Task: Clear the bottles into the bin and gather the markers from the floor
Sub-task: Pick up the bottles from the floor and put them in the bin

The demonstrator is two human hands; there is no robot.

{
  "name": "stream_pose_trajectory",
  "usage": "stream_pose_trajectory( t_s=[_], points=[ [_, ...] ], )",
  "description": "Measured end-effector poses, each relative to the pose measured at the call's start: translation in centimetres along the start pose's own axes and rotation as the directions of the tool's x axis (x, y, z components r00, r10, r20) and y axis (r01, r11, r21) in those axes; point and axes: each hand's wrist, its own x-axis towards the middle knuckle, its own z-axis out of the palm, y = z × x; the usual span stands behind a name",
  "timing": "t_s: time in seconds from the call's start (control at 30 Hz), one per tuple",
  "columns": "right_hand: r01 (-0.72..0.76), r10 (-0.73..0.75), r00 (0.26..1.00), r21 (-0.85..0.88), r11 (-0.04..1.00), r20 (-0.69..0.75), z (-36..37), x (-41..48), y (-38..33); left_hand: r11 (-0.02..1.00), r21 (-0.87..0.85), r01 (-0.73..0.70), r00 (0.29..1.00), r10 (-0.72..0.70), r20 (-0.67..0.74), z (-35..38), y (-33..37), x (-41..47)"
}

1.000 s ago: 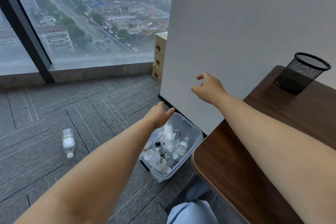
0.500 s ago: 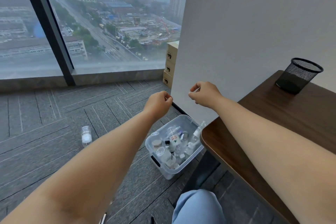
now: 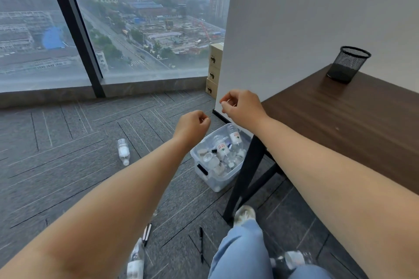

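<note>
So, this looks like a pause between pickups: the carpeted floor [image 3: 68,165] has loose stuff on it and neither hand carries anything. The dark wooden worktop [image 3: 340,120] fills the right side. The clear plastic bin [image 3: 217,182] is tucked against its leg, well stocked with water bottles [image 3: 221,148] in a jumble, plus what look like loose caps. The black mesh pen cup [image 3: 348,64] stands at the back of the worktop, and I can't see into it from here.

The left grip [image 3: 192,123] hovers above the bin's far left edge, curled into a loose fist round nothing. The right grip [image 3: 241,106] is higher, by the wall corner, with thumb and forefinger tips pressed together and nothing visible between them.

One stray bottle [image 3: 123,150] lies left of the bin, a second bottle [image 3: 136,260] lies near the bottom edge, and a likely third bottle [image 3: 292,258] lies between the legs. Two markers [image 3: 147,233] and a thin black pen [image 3: 201,244] lie by the feet.

Next up, I reckon: bend down, grab the nearest bottle and drop it in the bin. The markers probably go in the cup.
</note>
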Motion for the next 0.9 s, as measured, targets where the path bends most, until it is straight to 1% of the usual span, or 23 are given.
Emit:
stream_pose_trajectory(
  t_s=[0.1,0.2,0.3,0.47,0.57,0.7,0.9],
  points=[
    [-0.042,0.042,0.999,0.001,0.999,0.021,1.1,-4.8,-0.3,1.000,0.023,0.015,1.000,-0.016,0.015,-0.3,-1.2,-4.8],
    [-0.115,0.114,0.993,0.015,0.993,0.041,1.5,-10.1,0.0,0.999,0.041,0.022,0.999,-0.024,0.037,-0.1,-2.0,-9.3],
    [-0.161,0.161,0.987,0.005,0.987,0.029,1.5,-15.2,0.7,1.000,0.027,0.017,0.998,-0.018,0.057,0.7,-2.1,-13.5],
    [-0.249,0.249,0.968,0.043,0.968,-0.009,1.4,-22.9,2.4,0.999,0.023,-0.025,0.992,0.022,0.122,3.6,-1.2,-19.5],
    [-0.311,0.311,0.950,0.070,0.948,0.016,1.5,-26.3,4.4,1.000,0.000,-0.011,0.985,0.011,0.170,6.1,-1.1,-21.9],
    [-0.419,0.419,0.908,0.116,0.901,0.025,2.3,-29.2,8.3,1.000,0.011,0.005,0.972,-0.007,0.234,9.8,-2.2,-23.9],
    [-0.584,0.574,0.809,0.064,0.809,0.125,7.4,-31.7,16.6,0.995,0.057,0.078,0.947,-0.092,0.308,16.7,-7.4,-24.0]
  ],
)
